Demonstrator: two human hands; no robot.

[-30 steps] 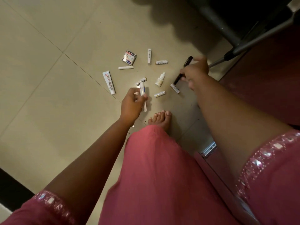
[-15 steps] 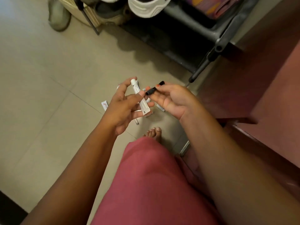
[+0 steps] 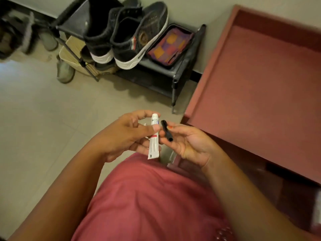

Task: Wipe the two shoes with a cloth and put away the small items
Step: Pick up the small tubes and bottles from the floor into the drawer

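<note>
Hands met above the pink-clothed lap, each carrying one of the small items. The left hand [image 3: 121, 134] gripped a small white squeeze tube with a red band and a white cap [image 3: 153, 139], thumb pressed across its front and fingers curled behind, the tube standing nearly upright. Something thin and pale showed behind those fingers, too hidden to name. The right hand [image 3: 189, 145], palm up and fingers loosely bent, pinched a short black pen-like stick [image 3: 166, 130] between thumb and fingertips, just beside the tube's cap.

Judging by how things lay, the shoe part looked finished or at least parked: two black high-top sneakers with white soles [image 3: 128, 32] stood side by side on the top shelf of a black metal shoe rack [image 3: 180, 70], and beside them a black tray holding a purple and orange patchwork cloth [image 3: 170, 46]. Putting away appeared to be midway, with two items in hand and no container for them in sight. Whether more items waited on the beige tiled floor [image 3: 34, 119] could not be told, since arms and lap covered that patch. A reddish-brown wooden surface with a raised edge [image 3: 260, 75] sat to the right.

Printing on the tube ran in fine grey lines with a blue mark near the cap, all too blurred to read. No brand was legible on the sneakers.
</note>
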